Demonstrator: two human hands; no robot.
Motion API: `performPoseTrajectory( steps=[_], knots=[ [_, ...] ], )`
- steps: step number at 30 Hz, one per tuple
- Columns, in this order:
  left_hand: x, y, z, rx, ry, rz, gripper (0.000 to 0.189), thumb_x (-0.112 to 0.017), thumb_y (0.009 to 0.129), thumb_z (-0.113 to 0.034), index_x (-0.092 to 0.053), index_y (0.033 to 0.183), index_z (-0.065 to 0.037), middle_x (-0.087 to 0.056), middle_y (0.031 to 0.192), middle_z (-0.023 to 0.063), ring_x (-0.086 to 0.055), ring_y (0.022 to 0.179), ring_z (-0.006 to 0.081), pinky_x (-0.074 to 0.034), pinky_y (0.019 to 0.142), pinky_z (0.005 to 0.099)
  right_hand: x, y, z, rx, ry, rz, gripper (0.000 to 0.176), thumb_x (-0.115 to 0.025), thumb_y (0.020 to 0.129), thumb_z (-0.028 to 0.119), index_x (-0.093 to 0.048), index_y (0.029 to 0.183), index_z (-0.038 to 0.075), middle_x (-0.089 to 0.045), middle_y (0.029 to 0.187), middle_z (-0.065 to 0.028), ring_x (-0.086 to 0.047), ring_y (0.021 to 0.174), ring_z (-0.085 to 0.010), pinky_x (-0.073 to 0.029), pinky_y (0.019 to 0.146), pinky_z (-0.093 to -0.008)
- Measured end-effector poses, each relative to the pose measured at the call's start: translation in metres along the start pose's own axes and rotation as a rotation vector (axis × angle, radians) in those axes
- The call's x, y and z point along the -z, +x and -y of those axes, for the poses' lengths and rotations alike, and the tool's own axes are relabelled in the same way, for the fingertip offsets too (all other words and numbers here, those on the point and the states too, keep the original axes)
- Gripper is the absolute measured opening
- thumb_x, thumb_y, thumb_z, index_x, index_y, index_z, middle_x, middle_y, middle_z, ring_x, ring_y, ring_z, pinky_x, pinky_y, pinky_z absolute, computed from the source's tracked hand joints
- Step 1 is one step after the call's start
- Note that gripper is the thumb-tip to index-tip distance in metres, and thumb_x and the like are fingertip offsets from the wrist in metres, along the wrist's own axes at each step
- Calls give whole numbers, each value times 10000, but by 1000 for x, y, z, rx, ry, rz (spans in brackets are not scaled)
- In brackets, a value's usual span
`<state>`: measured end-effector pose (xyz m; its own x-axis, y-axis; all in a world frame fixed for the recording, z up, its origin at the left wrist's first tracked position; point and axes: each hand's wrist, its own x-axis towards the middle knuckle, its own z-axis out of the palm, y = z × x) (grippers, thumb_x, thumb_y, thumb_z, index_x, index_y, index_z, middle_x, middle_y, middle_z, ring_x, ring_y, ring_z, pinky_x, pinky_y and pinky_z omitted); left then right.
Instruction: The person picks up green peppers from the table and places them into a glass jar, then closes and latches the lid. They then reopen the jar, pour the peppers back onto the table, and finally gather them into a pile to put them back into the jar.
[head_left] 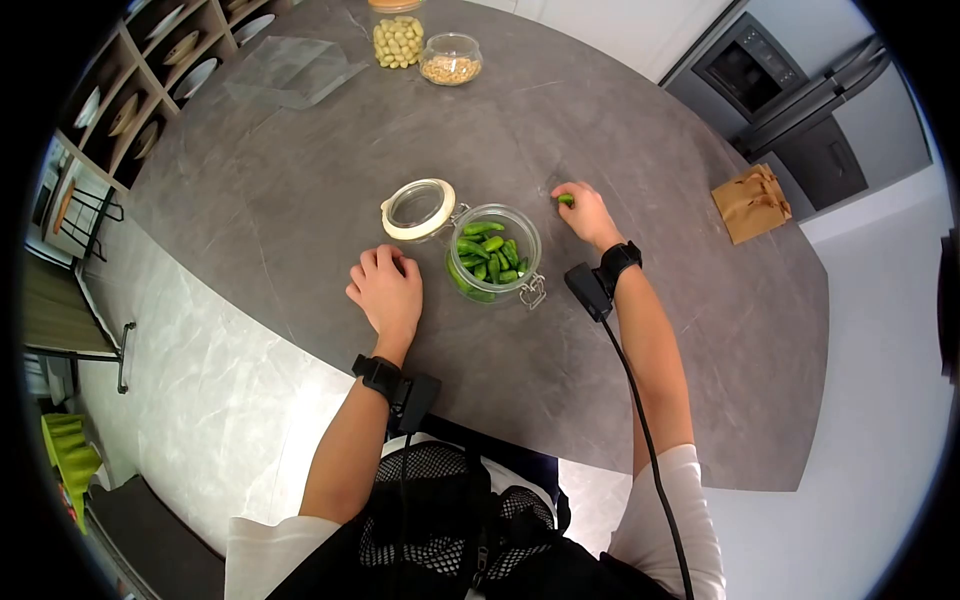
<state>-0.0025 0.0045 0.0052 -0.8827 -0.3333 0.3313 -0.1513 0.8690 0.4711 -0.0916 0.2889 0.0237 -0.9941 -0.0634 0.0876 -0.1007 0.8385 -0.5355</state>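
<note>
A glass clip-top jar (533,245) stands on the grey table, filled partway with small green peppers (485,250). Its round lid (448,205), edged in cream, is swung back to the left on the hinge, and the wire clasp (533,291) hangs at the lower right. To the right of the jar, my right hand (590,215) pinches one green pepper (566,199) at the fingertips, low over the table. My left hand (388,292) rests on the tabletop just left of the jar, below the lid, fingers loosely bent and holding nothing.
At the far edge stand a jar of pale yellow-green pieces (398,42) and a small glass jar of light bits (451,65). A clear plastic container (295,72) lies at the far left. A brown paper bag (752,204) sits at the right. Cables trail from both wrist devices.
</note>
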Motion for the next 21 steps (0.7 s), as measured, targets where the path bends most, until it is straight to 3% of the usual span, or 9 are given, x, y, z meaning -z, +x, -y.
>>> performPoseTrajectory(
  steps=[2,5,8,11,15,18,21],
  knots=[
    [0,0,1,-5,3,-6,112,-539,733,-187,-536,827,-127,-510,906,23,-455,873,225,-317,754,369,7,-8,4,-35,-71,27,236,-537,701,28,-607,920,79,-560,922,-160,-546,868,-327,-443,768,-371],
    [-1,0,2,-13,7,-18,108,-537,734,-192,-535,822,-129,-509,905,23,-456,871,225,-318,752,369,20,-20,16,-132,60,80,256,-535,698,10,-613,932,79,-578,922,-146,-568,844,-282,-454,751,-338],
    [-3,0,2,-1,5,-11,110,-532,739,-202,-538,823,-131,-514,911,24,-460,879,227,-319,759,372,43,-32,58,-47,359,67,258,-530,711,-6,-613,945,65,-594,920,-108,-573,832,-210,-455,738,-298],
    [0,-1,0,20,14,20,115,-528,743,-209,-544,829,-133,-519,921,26,-465,890,231,-321,771,377,50,-43,99,107,639,246,257,-542,726,-9,-609,966,54,-594,918,-76,-565,806,-164,-455,722,-276],
    [-1,0,2,2,15,-5,107,-528,741,-206,-542,817,-132,-517,922,24,-462,880,229,-322,768,376,38,-52,123,293,539,314,304,-571,770,-7,-572,1068,51,-564,976,-38,-531,800,-85,-438,722,-224],
    [-1,-1,3,3,13,0,106,-525,743,-209,-543,814,-133,-518,922,23,-463,883,233,-322,771,381,55,-66,130,193,449,233,299,-585,781,43,-567,1078,61,-570,977,-32,-532,834,-86,-437,733,-229],
    [-2,-1,3,2,7,-4,106,-524,744,-211,-544,814,-134,-520,921,24,-463,886,237,-321,772,386,60,-81,93,2,633,37,304,-606,767,100,-575,1069,82,-593,928,-38,-524,760,-98,-435,702,-248]
  ],
)
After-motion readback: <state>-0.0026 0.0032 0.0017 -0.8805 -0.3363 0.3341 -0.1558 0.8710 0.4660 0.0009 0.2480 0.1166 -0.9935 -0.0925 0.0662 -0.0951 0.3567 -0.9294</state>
